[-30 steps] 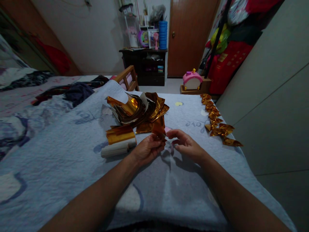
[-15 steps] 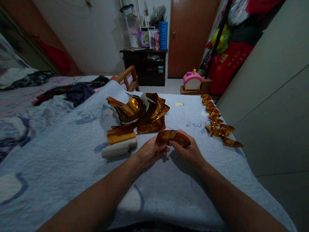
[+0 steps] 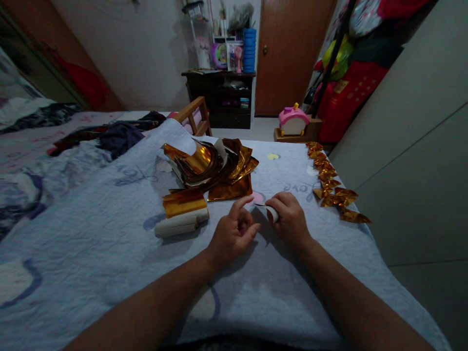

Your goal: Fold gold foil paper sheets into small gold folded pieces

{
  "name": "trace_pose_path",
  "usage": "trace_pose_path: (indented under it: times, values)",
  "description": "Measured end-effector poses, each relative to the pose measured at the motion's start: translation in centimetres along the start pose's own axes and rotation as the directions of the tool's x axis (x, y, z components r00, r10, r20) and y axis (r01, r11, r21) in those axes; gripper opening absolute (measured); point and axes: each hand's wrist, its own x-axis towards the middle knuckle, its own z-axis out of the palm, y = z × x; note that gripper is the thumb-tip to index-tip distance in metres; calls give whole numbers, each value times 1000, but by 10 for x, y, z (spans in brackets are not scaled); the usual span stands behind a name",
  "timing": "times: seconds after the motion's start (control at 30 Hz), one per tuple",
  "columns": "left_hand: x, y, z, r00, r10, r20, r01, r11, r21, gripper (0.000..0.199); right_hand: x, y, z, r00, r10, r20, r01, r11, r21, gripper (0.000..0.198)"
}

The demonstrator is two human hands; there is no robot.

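My right hand [image 3: 290, 219] is closed around a curled sheet of gold foil paper [image 3: 271, 213], whose pale back faces out. Just left of it my left hand [image 3: 236, 229] holds nothing; its thumb and fingers are apart. Beyond both hands a fanned, bent stack of gold foil paper [image 3: 201, 163] lies on the bed cover. Nearer, to the left, are more gold sheets [image 3: 185, 202] and a pale roll of paper [image 3: 177, 226]. Along the right edge runs a row of folded gold foil pieces [image 3: 327, 173].
A blue patterned cover [image 3: 120, 253] spreads under everything. Dark clothes [image 3: 122, 139] lie at the far left. Past the bed's far edge stand a wooden chair [image 3: 195, 117], a dark cabinet [image 3: 219, 100] and a pink toy [image 3: 293, 120]. A pale cabinet panel [image 3: 413, 146] rises on the right.
My left hand has let go of the gold sheet and opened to the left. My right hand keeps the sheet, now curled with its pale side showing.
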Motion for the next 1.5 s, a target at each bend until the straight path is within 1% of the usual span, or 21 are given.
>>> trace_pose_path:
  times: [0.07,0.13,0.2,0.27,0.33,0.4,0.5,0.57,0.63,0.7,0.77,0.83,0.93,1.0,1.07,1.1,1.17,1.23,1.27,1.4,1.5]
  values:
    - [2,-1,2,999,-22,33,22,1000,-3,57,0,-2,0,997,-35,63,38,998,-48,16]
    - [5,-3,2,1000,-7,8,6,1000,20,43,0,-5,0,992,-66,107,74,995,-69,17]
    - [9,-5,0,1000,21,-17,-20,998,57,29,1,-6,0,989,-81,126,91,993,-75,18]
    - [12,-7,-1,999,28,-18,-26,996,80,21,1,-5,-2,988,-81,131,91,993,-72,19]
    - [15,-11,-2,1000,3,-10,-2,998,67,16,1,-1,-4,986,-78,146,88,994,-64,22]
    - [17,-15,-2,999,-50,1,50,999,12,15,2,3,-6,980,-74,183,85,995,-50,26]
    - [21,-19,-3,992,-117,42,117,993,0,15,2,8,-9,957,-68,282,80,996,-29,24]
    - [23,-20,-5,992,-113,53,107,989,101,15,2,9,-10,930,-66,361,74,997,-8,20]
    - [24,-21,-7,996,-71,63,52,961,271,17,2,9,-10,899,-72,432,67,997,27,20]
    - [23,-21,-8,995,-45,86,2,893,450,18,2,8,-11,876,-86,475,67,996,56,21]
    - [21,-21,-7,994,-50,96,-16,810,586,18,1,7,-11,863,-93,496,72,996,61,22]
    - [17,-22,-6,996,-44,75,-18,740,672,20,1,7,-12,857,-90,508,72,996,54,22]
    - [11,-21,-4,999,27,42,-49,681,731,23,2,6,-15,850,-78,521,64,997,45,23]
    - [8,-19,-6,994,105,24,-88,657,748,26,2,6,-16,848,-73,524,60,997,43,23]
    - [7,-18,-8,984,173,47,-150,655,741,32,3,5,-17,848,-75,524,62,997,43,23]
    - [7,-18,-9,978,190,89,-195,667,719,35,3,5,-17,848,-77,525,64,997,44,23]
    - [8,-18,-10,958,186,217,-284,717,636,38,3,5,-17,845,-82,528,66,997,48,24]
    - [10,-20,-10,933,148,328,-315,775,548,35,2,5,-16,842,-84,532,63,996,57,24]
    - [11,-20,-9,926,128,355,-310,793,524,31,2,6,-16,843,-86,532,60,996,66,24]
    - [13,-21,-7,937,121,328,-287,803,523,11,4,11,-19,835,-77,545,7,992,129,25]
    - [12,-19,-6,937,136,323,-301,782,546,21,6,17,-26,812,34,582,-149,977,151,25]
